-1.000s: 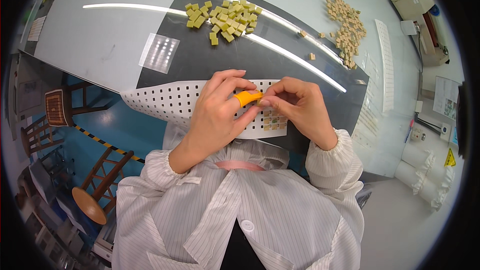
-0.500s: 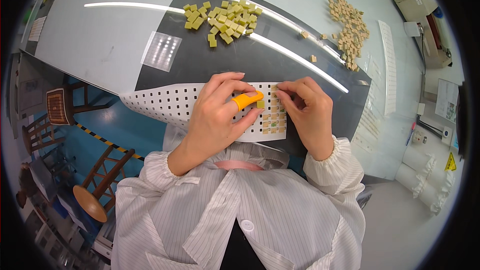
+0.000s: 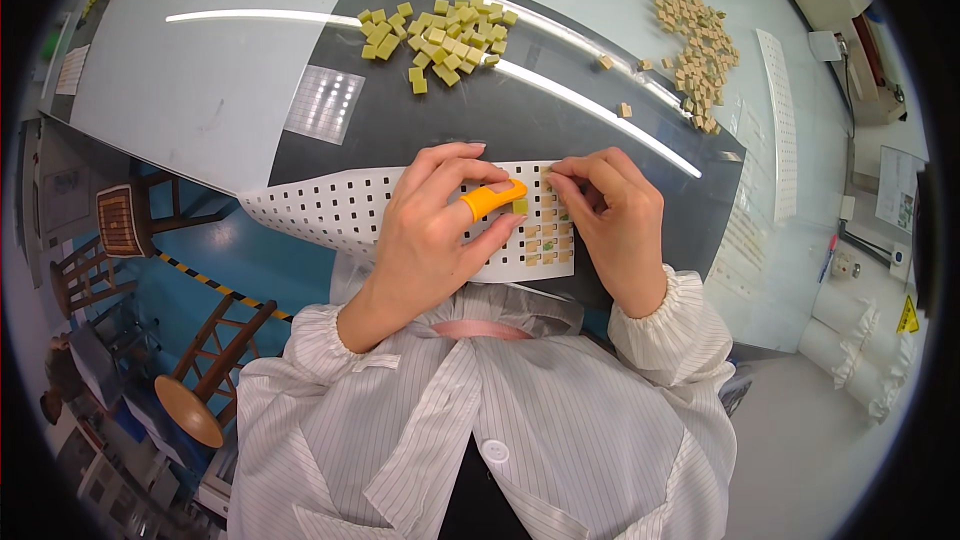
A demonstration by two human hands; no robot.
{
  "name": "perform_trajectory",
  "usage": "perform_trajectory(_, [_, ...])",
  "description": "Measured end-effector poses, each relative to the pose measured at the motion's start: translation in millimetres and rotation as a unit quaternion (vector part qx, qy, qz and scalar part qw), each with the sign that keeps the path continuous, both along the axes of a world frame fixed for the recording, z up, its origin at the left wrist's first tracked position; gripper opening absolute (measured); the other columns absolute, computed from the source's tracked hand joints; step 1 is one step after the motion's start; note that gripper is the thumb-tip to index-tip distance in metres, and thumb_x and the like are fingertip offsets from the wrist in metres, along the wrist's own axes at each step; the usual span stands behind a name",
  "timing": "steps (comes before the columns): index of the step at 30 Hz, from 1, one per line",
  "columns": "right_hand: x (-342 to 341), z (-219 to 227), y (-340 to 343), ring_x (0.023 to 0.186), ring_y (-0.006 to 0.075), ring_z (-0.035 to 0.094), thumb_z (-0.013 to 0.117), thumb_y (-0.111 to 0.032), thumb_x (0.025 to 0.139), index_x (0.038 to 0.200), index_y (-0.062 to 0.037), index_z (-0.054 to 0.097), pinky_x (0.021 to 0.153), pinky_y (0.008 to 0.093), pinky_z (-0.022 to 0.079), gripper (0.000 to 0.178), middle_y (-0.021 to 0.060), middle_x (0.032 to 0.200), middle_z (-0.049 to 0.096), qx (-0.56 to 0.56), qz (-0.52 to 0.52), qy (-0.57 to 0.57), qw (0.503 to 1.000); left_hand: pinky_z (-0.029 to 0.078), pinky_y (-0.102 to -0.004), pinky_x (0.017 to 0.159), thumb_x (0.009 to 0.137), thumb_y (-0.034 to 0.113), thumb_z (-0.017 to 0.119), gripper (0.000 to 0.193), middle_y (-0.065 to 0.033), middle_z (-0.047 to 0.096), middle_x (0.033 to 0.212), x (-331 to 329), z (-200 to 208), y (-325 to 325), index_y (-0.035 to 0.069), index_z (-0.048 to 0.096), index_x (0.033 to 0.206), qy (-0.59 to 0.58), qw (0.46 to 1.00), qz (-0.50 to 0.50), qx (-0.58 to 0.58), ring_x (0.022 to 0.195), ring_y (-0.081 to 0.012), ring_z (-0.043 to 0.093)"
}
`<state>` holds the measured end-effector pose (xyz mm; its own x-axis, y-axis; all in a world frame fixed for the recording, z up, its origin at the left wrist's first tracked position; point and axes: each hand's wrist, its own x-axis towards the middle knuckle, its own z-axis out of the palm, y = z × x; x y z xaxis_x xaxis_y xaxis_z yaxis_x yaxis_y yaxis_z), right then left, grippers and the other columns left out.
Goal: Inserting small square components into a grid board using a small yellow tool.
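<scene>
Thumb [image 3: 498, 237] and orange-sheathed finger [image 3: 488, 201] of the left hand [image 3: 432, 220] pinch a green cube [image 3: 521, 207] over the perforated white sheet [image 3: 345, 208], the right hand [image 3: 618, 218], apart, bunched at the sheet's edge, grip unclear, with green blocks [image 3: 440, 38] heaped beyond.

The desk [image 3: 250, 80] bears tan pieces [image 3: 700, 65] and a dark mat [image 3: 420, 125]. The mat holds green blocks [image 3: 438, 37] and a perforated sheet [image 3: 342, 190].

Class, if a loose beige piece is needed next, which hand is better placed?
Probably the right hand: it is nearer the loose beige pieces, while the left hand, farther off, seems to pinch a green block.
</scene>
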<state>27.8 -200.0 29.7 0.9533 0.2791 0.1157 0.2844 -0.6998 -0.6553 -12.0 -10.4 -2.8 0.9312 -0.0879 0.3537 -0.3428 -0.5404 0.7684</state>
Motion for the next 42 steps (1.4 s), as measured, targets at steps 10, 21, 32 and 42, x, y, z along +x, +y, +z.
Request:
perform_trajectory(10, [4, 2, -2, 0.06, 0.0061, 0.052, 0.075, -0.002, 0.084, 0.089, 0.001, 0.067, 0.055, 0.0209, 0.044, 0.01, 0.001, 0.076, 0.062, 0.041, 0.004, 0.059, 0.997, 0.051, -0.0389, 0.089, 0.068, 0.007, 0.082, 0.024, -0.0049, 0.067, 0.1, 0, 2, -1, 0.003, 0.075, 0.09, 0.003, 1.0, 0.001, 0.005, 0.11, -0.0293, 0.06])
perform_trajectory(21, [26, 22, -7, 0.065, 0.0061, 0.061, 0.07, -0.014, 0.093, 0.089, 0.0012, 0.064, 0.059, 0.0207, 0.05, 0.017, 0.0022, 0.077, 0.066, 0.207, 0.035, 0.456, 0.865, 0.049, -0.0397, 0.09, 0.069, 0.007, 0.081, 0.022, -0.0052, 0.067, 0.101, 2, 2, 0, 0.001, 0.074, 0.089, 0.006, 1.0, -0.01, 0.013, 0.112, -0.0291, 0.059])
perform_trajectory(32, [58, 27, -5, 0.07, 0.0114, 0.068, 0.069, -0.011, 0.093, 0.087, 0.004, 0.065, 0.067, 0.0244, 0.058, 0.016, 0.0068, 0.077, 0.069, 0.161, 0.116, 0.536, 0.82, 0.049, -0.0406, 0.09, 0.07, 0.008, 0.08, 0.021, -0.0051, 0.067, 0.102, 1, 0, 1, 0.001, 0.074, 0.09, 0.003, 1.0, -0.016, 0.023, 0.113, -0.0289, 0.058])
perform_trajectory(42, [58, 31, 0, 0.067, 0.0099, 0.066, 0.07, -0.009, 0.091, 0.088, 0.0051, 0.066, 0.066, 0.0234, 0.056, 0.015, 0.0065, 0.076, 0.069, 0.143, 0.109, 0.546, 0.818, 0.047, -0.0404, 0.092, 0.072, 0.009, 0.079, 0.021, -0.0048, 0.067, 0.104, 1, 1, 2, 0.003, 0.075, 0.092, 0.01, 0.999, -0.023, 0.026, 0.114, -0.0289, 0.057])
